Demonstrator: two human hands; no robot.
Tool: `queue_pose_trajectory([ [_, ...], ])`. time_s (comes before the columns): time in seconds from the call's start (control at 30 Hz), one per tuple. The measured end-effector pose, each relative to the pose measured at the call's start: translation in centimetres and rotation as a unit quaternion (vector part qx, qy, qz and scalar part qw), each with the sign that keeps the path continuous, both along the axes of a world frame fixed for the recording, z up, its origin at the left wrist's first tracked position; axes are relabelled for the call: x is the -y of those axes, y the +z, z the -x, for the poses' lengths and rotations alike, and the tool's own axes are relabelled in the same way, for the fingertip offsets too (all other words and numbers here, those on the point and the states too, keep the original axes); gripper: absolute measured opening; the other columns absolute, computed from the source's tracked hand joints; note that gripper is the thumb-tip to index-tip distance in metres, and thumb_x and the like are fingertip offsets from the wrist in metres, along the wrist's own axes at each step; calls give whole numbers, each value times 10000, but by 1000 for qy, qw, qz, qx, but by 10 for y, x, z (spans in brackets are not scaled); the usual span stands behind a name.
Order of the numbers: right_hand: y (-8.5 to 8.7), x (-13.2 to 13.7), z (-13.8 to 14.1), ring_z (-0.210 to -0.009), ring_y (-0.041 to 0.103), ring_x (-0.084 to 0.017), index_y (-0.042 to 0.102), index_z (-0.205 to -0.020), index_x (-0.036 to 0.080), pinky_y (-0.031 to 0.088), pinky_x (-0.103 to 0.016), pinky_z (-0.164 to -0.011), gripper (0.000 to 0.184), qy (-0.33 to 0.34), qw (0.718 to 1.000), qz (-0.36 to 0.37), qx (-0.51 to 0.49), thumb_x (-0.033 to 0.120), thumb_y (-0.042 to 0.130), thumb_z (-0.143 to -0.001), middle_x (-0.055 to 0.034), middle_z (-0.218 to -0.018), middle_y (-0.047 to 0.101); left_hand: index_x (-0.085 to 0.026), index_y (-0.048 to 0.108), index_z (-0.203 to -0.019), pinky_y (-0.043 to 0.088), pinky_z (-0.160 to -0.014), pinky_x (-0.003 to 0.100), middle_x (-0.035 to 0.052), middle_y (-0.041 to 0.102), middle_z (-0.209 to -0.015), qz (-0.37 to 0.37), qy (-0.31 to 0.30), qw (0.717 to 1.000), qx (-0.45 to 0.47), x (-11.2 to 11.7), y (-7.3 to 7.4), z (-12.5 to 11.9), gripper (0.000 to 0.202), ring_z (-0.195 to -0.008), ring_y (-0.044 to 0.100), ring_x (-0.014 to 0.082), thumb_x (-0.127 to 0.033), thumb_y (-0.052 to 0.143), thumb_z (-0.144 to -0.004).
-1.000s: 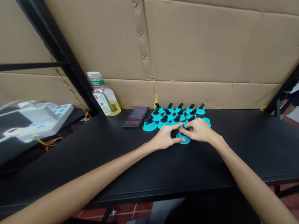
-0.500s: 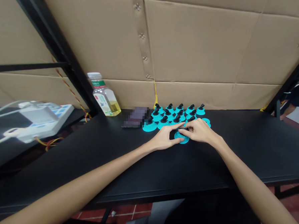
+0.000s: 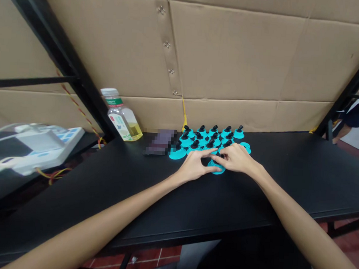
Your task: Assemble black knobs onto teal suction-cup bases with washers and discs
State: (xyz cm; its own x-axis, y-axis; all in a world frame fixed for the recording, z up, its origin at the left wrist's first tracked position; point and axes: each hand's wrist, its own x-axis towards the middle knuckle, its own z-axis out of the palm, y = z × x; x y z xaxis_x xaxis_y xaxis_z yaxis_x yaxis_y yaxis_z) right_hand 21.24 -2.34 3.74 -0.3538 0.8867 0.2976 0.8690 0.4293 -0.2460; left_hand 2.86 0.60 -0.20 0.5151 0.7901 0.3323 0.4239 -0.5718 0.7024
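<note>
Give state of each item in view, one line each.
left hand: fingers extended, beside front turquoise base
right hand: fingers curled over the base's black lever
front turquoise base: partly hidden under both hands
rear turquoise bases: grouped in rows, black levers up
plastic bottle: capped, yellow liquid low inside

A makeshift workshop — a black workbench [image 3: 224, 203] against a cardboard-lined wall [image 3: 231, 61], red floor tiles [image 3: 109, 261] below.

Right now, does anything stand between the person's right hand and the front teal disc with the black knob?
Nothing visible does: the fingers of the right hand are directly on the front teal disc, and the left hand lies close beside it on the other side.
</note>
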Motion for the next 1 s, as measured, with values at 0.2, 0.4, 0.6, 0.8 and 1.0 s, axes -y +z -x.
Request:
queue_pose_trajectory([
  [0.2, -1, -2, -4, -471, 272, -74, 627, -584, 167, 153, -267, -526, 431, 25, 999, 5, -35, 454, 508, -882, 40, -451, 386, -227, 468, -1394, 396, -1080, 432, 72, 543, -1394, 5, -61, 998, 4, 0, 0, 2, 734, -1263, 530, 262, -449, 727, -744],
  [0.4, 1, -2, -6, -477, 280, -70, 651, -606, 160, 164, -265, -530, 405, 26, 998, 3, -55, 420, 516, -885, 41, -463, 409, -258, 487, -1378, 400, -1060, 463, 65, 517, -1419, 42, -106, 993, 31, -7, -1, 3, 649, -1244, 535, 264, -395, 694, -778],
  [0.6, 0, -3, -5, -484, 289, -68, 626, -568, 150, 171, -257, -529, 428, 12, 999, -1, -52, 424, 529, -882, 33, -472, 446, -221, 560, -1315, 442, -1007, 461, 74, 601, -1331, 83, -72, 993, 48, -6, 3, 0, 636, -1137, 602, 258, -378, 731, -723],
  [0.8, -2, -3, -1, -513, 369, -85, 635, -570, 156, 174, -255, -530, 475, -34, 999, -19, -12, 491, 510, -883, -4, -521, 529, -197, 629, -1234, 425, -1043, 473, 83, 661, -1242, 54, 11, 997, 58, 2, 6, -6, 677, -1149, 615, 293, -410, 809, -618],
  [1.0, 2, 0, 2, -515, 358, -90, 567, -526, 157, 167, -257, -532, 494, -50, 998, -25, 4, 478, 491, -893, -3, -504, 497, -221, 600, -1277, 457, -1019, 431, 59, 707, -1161, -7, 68, 997, 38, 9, 7, -7, 723, -1163, 609, 300, -442, 818, -624],
])
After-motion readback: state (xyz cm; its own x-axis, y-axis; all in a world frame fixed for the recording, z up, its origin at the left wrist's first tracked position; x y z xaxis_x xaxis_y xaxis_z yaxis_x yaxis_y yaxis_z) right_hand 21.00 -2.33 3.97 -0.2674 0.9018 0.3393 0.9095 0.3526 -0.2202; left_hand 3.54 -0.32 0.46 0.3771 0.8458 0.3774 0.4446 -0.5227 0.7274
